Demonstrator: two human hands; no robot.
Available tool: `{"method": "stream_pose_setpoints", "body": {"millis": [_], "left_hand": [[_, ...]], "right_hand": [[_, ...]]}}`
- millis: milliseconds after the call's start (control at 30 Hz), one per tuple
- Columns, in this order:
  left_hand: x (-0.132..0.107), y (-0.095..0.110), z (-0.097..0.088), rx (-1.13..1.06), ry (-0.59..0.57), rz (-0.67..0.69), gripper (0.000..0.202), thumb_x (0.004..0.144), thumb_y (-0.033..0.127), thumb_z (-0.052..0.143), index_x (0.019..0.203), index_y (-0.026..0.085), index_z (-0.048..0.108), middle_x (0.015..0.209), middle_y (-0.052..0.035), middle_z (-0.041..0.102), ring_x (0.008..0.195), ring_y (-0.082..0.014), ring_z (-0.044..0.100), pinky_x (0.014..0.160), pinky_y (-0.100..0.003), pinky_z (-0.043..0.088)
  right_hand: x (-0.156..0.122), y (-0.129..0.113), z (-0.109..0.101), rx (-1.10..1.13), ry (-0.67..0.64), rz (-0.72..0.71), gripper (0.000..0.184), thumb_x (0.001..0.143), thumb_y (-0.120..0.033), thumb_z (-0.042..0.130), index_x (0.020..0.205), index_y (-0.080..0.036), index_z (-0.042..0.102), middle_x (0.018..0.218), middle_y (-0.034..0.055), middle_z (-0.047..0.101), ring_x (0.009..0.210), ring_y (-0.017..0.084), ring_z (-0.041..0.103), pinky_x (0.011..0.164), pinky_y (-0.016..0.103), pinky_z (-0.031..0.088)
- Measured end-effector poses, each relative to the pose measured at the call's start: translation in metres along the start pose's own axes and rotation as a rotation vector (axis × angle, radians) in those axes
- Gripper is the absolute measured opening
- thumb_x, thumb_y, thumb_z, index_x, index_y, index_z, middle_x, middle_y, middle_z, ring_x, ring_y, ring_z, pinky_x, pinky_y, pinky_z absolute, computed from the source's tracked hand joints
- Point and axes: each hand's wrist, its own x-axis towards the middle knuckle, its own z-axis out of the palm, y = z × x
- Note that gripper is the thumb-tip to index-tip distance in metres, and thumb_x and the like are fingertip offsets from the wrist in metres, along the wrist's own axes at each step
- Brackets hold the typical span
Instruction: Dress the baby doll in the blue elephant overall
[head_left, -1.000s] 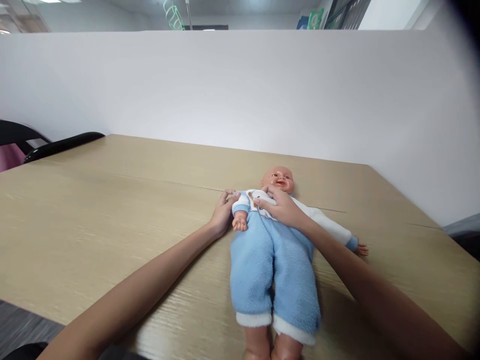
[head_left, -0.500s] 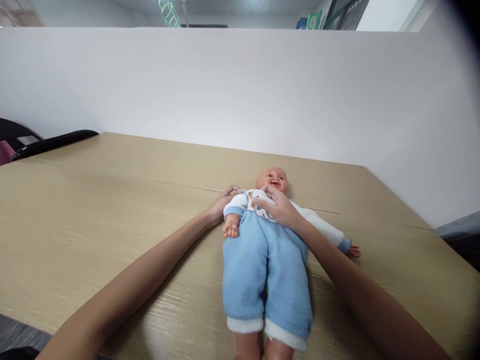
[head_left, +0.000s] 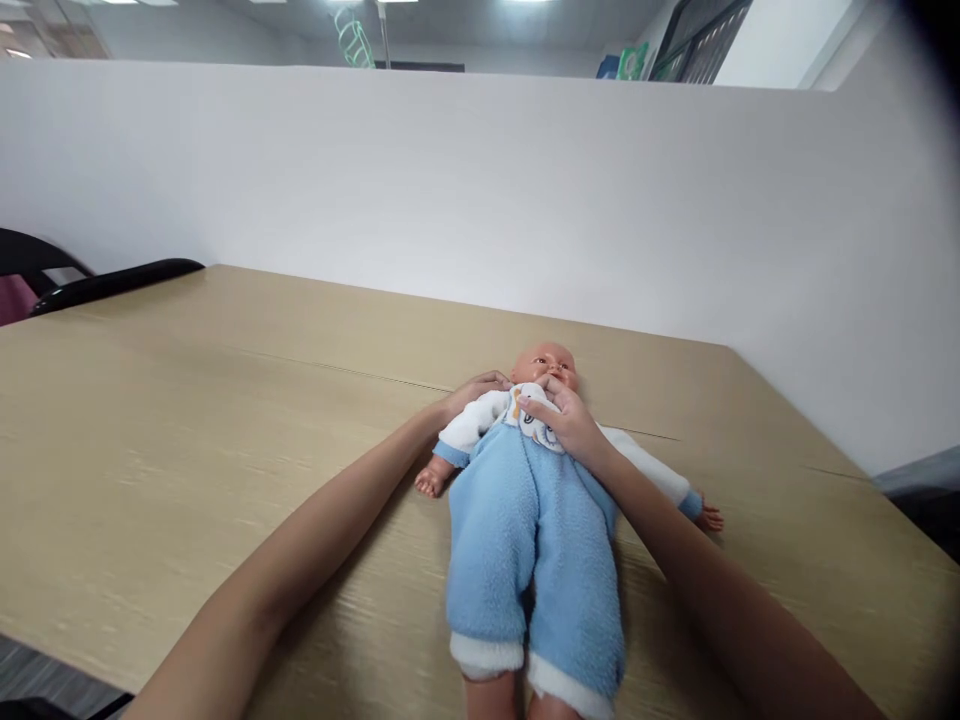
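On its back on the table lies a baby doll [head_left: 534, 530] dressed in fuzzy blue overalls and a white long-sleeved top. My left hand [head_left: 480, 388] is at the doll's shoulder beside the neck, its fingertips closed at the collar and partly hidden. Across the upper chest, my right hand [head_left: 571, 422] grips the edge of the white bib [head_left: 534, 428], thumb on the front and fingers under the chin. The doll's arms are spread to both sides, and its lower legs run out of the bottom of the view.
The wooden table [head_left: 225, 430] meets a white partition [head_left: 420, 180] at the back. A black chair [head_left: 120, 283] stands at the far left. Behind the partition, shelving and a green item [head_left: 632, 62] show.
My left hand has moved up toward the doll's neck. The doll's arm on that side has swung outward, and my right hand has shifted slightly right on the bib.
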Motion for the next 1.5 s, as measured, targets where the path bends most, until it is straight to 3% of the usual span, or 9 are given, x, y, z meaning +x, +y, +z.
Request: {"method": "stream_pose_setpoints", "body": {"millis": [233,433,633,800,933,1100,1267,1400,1500], "left_hand": [[0.013,0.000,-0.009,0.097,-0.290,-0.119,0.031,0.106,0.041,0.070,0.126,0.018,0.071,0.127,-0.0102,0.073,0.108,-0.0226,0.072,0.095,-0.044,0.064],[0.014,0.003,-0.017,0.204,-0.424,-0.153,0.019,0.086,0.039,0.076,0.083,0.021,0.075,0.092,-0.0084,0.076,0.089,-0.0255,0.071,0.082,-0.039,0.059],[0.015,0.023,-0.022,0.514,-0.379,-0.149,0.013,0.080,0.025,0.064,0.084,0.020,0.076,0.092,-0.0078,0.078,0.090,-0.0276,0.069,0.086,-0.040,0.056],[-0.006,0.050,0.007,0.788,-0.179,0.140,0.011,0.094,0.019,0.058,0.099,0.020,0.068,0.115,-0.0105,0.072,0.122,-0.0315,0.057,0.117,-0.050,0.042],[-0.026,0.056,0.060,0.968,-0.409,0.497,0.016,0.107,0.029,0.055,0.111,0.019,0.067,0.122,-0.0125,0.071,0.123,-0.0298,0.059,0.116,-0.046,0.045],[-0.027,0.040,0.105,1.169,-0.649,0.422,0.019,0.105,0.032,0.067,0.116,0.017,0.072,0.119,-0.0128,0.077,0.120,-0.0331,0.065,0.110,-0.048,0.047],[-0.025,0.034,0.108,1.008,-0.747,0.511,0.015,0.109,0.024,0.061,0.113,0.015,0.072,0.111,-0.0107,0.078,0.109,-0.0276,0.068,0.098,-0.038,0.049],[-0.029,0.036,0.104,0.844,-0.773,0.665,0.023,0.114,0.028,0.052,0.116,0.014,0.071,0.111,-0.0116,0.076,0.105,-0.0248,0.068,0.094,-0.035,0.049],[-0.033,0.036,0.101,0.812,-0.761,0.791,0.027,0.116,0.031,0.048,0.118,0.016,0.070,0.111,-0.0101,0.076,0.103,-0.0228,0.070,0.093,-0.036,0.047]], "right_hand": [[-0.002,-0.009,-0.004,-0.032,0.016,0.054,0.044,0.084,-0.065,0.080,0.092,-0.028,0.057,0.091,0.0026,0.077,0.084,0.026,0.071,0.075,0.037,0.054],[-0.023,-0.045,-0.044,-0.717,0.000,0.099,0.033,0.094,-0.059,0.068,0.089,-0.027,0.072,0.093,0.0060,0.080,0.090,0.032,0.072,0.081,0.042,0.051],[-0.075,-0.029,-0.091,-0.868,0.117,0.028,0.039,0.100,-0.062,0.059,0.097,-0.026,0.073,0.094,0.0093,0.078,0.089,0.033,0.071,0.084,0.046,0.053],[-0.139,0.012,-0.125,-0.944,0.181,-0.060,0.050,0.094,-0.061,0.070,0.128,-0.025,0.069,0.128,0.0146,0.076,0.121,0.042,0.069,0.107,0.057,0.053],[-0.177,0.029,-0.142,-0.883,0.184,-0.014,0.061,0.092,-0.055,0.074,0.143,-0.025,0.062,0.140,0.0167,0.072,0.127,0.045,0.068,0.110,0.062,0.054],[-0.187,0.034,-0.144,-0.618,0.275,0.069,0.054,0.087,-0.048,0.081,0.134,-0.026,0.066,0.129,0.0153,0.077,0.114,0.039,0.076,0.103,0.057,0.061],[-0.168,0.030,-0.140,-0.260,0.527,0.024,0.069,0.073,-0.053,0.097,0.128,-0.028,0.064,0.132,0.0122,0.075,0.119,0.033,0.074,0.106,0.049,0.062],[-0.137,0.020,-0.128,-0.036,0.512,-0.079,0.057,0.073,-0.052,0.098,0.114,-0.028,0.065,0.123,0.0065,0.073,0.121,0.028,0.072,0.110,0.042,0.060],[-0.112,0.015,-0.114,-0.037,0.465,-0.115,0.054,0.080,-0.049,0.093,0.122,-0.028,0.066,0.107,0.0041,0.073,0.108,0.027,0.073,0.103,0.042,0.062]]}}
